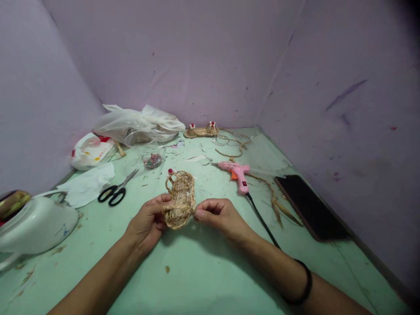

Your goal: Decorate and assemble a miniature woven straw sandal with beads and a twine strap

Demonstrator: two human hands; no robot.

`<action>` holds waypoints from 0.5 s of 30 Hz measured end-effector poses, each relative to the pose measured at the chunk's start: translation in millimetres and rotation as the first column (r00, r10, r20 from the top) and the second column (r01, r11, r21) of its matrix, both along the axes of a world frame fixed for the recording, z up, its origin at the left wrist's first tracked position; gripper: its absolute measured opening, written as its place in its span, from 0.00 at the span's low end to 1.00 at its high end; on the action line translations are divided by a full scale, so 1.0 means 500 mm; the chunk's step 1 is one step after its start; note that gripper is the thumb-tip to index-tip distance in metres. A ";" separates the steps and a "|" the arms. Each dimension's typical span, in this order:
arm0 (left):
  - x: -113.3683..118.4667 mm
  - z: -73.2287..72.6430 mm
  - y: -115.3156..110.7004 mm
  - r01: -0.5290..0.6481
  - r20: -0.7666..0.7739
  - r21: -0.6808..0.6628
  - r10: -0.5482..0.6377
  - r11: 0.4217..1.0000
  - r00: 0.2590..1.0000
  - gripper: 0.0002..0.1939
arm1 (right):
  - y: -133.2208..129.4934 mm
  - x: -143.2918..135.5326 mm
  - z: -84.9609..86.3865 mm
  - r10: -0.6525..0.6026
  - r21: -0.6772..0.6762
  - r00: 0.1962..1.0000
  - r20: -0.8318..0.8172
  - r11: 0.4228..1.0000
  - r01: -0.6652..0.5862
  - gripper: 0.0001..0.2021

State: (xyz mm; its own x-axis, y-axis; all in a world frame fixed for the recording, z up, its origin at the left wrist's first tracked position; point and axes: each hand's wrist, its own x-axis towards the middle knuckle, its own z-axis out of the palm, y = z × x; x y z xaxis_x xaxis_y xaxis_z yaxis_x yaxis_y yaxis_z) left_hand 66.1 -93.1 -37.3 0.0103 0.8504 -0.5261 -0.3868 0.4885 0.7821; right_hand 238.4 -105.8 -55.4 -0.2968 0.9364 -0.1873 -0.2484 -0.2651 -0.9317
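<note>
Gripping w/ L hand [147, 221] the L side of small woven slipper [181, 192], held up front-ctr over green table [203, 275]. Pinching its R edge w/ R hand [223, 215]. W/ white vessel [42, 223] to far L, dark phone [313, 208] to R. Farther on, w/ blk-handled scissors [121, 184] on L, pink glue gun [241, 171] w/ blk cord [262, 218] on R. Then w/ clear dish [152, 166] of beads [152, 159]. At back, nr wall [203, 57], w/ 2nd woven piece [201, 132], white bags [141, 124] to its L.
</note>
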 end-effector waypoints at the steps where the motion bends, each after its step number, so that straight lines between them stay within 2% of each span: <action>1: -0.001 0.000 0.002 -0.003 0.010 0.003 0.003 1.000 1.000 0.14 | 0.001 0.002 -0.001 0.008 0.017 1.000 0.008 1.000 -0.009 0.09; 4: -0.003 -0.002 0.006 -0.011 0.011 0.035 0.011 0.999 1.000 0.15 | 0.003 0.007 -0.004 -0.014 0.053 0.996 0.087 0.999 0.010 0.10; 8: -0.007 -0.009 0.011 -0.026 0.001 0.060 0.026 0.998 1.000 0.16 | 0.002 0.010 -0.001 -0.227 0.184 0.930 0.291 0.967 0.178 0.09; 11: -0.008 -0.013 0.012 -0.028 0.000 0.060 0.028 0.998 1.000 0.17 | -0.004 0.010 0.001 -0.358 0.395 0.855 0.375 0.896 0.202 0.04; 15: -0.003 -0.013 0.009 -0.029 -0.023 0.063 0.030 0.998 0.999 0.16 | -0.012 0.007 -0.005 -0.448 0.649 0.818 0.361 0.750 0.125 0.02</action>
